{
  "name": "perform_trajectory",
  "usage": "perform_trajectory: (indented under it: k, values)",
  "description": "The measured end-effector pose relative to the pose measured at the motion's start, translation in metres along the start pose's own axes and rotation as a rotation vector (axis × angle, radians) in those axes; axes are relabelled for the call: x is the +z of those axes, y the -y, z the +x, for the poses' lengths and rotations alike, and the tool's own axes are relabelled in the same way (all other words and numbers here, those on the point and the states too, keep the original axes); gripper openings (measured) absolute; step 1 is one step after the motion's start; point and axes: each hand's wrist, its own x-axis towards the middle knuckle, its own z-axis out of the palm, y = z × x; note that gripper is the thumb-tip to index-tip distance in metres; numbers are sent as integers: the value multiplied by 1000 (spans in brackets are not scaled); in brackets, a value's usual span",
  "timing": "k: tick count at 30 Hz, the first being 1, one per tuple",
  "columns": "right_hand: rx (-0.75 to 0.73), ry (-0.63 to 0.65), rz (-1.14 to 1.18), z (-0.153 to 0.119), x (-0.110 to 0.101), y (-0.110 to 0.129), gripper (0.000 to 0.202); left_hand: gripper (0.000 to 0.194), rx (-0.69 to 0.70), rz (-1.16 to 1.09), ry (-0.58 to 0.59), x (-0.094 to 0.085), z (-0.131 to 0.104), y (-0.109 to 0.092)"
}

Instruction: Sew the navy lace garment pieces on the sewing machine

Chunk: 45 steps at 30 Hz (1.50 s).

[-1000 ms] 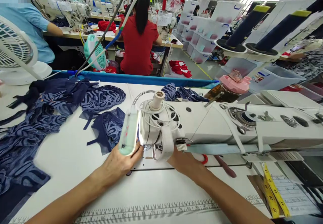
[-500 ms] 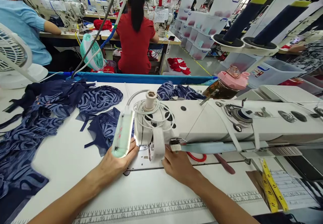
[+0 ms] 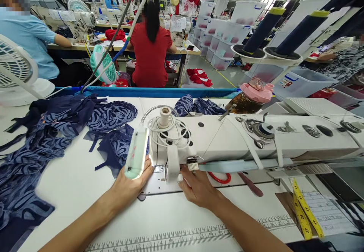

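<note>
Where the ruler markings (image 3: 167,238) run nearer than both hands, a sleeve or cloth edge could drag, though none shows there. The left hand (image 3: 126,187) lies flat-fingered beside the needle plate (image 3: 157,185); the right hand (image 3: 197,187) is bent in close under the sewing machine (image 3: 218,134). What either pinches I cannot tell, as the LED lamp (image 3: 137,155) and machine head hide the fingertips; a finger out of sight could stray under the needle. Just beyond the right hand, red scissor handles (image 3: 222,181) and a maroon-handled tool (image 3: 251,185) could be knocked by its knuckles. Past the left hand lies a navy patterned cup piece (image 3: 122,144), whose loose straps could snag on the lamp. Farther off, behind the machine arm, the pink-lidded jug (image 3: 243,104) could spill onto nearby fabric if bumped.
</note>
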Motion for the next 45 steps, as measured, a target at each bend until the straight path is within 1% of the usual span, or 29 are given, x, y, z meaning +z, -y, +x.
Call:
perform_trajectory:
  k: [7, 10, 14, 17, 19, 21, 24, 28, 31, 34, 36, 38, 39, 40, 41, 43, 44, 45]
  values:
    - [25, -3, -32, 1, 4, -4, 27, 38, -2, 13, -4, 4, -2, 2]
    - [32, -6, -33, 0, 5, -4, 26, 35, 24, 24, -13, 7, -4, 5]
    - [33, -2, -26, -2, 6, -3, 23, 36, 77, 34, -62, 8, -6, 6]
    - [29, -4, -10, -4, 6, -3, 24, 38, 79, 31, -83, 6, -7, 5]
    - [27, -12, 5, -5, 6, -2, 25, 36, 56, 24, -81, 5, -6, 5]
    - [29, -17, 7, -6, 7, -2, 25, 29, 22, 29, -92, 5, -6, 5]
    - [18, -2, -8, -7, 8, -1, 22, 19, -65, 35, -100, 6, -7, 8]
    - [0, 13, -16, -6, 11, -3, 21, 22, -150, 1, -33, 5, -6, 14]
    - [0, 3, -17, -6, 12, -6, 22, 22, -223, 13, -6, -3, -6, 19]
    - [-13, -17, -4, -5, 12, -5, 23, 21, -322, 11, -18, -20, -10, 19]
    - [-38, -35, 12, -4, 11, 1, 22, 20, -370, -8, -27, -32, -14, 12]
    - [-28, 9, 121, -2, 10, 14, 20, 21, -419, -89, -24, -44, -18, -2]
    - [16, 60, 220, 0, 10, 24, 17, 22, -444, -154, -21, -48, -19, -11]
    - [89, 119, 340, 2, 10, 35, 12, 23, -463, -231, -17, -52, -20, -21]
    - [179, 179, 470, 4, 11, 47, 12, 23, -476, -317, -11, -56, -20, -32]
    - [354, 250, 682, 9, 12, 72, 31, 24, -479, -476, 8, -64, -19, -51]
    - [413, 256, 757, 11, 12, 82, 36, 24, -480, -543, 23, -69, -18, -59]
    - [448, 252, 819, 14, 11, 91, 34, 25, -489, -606, 42, -75, -17, -64]
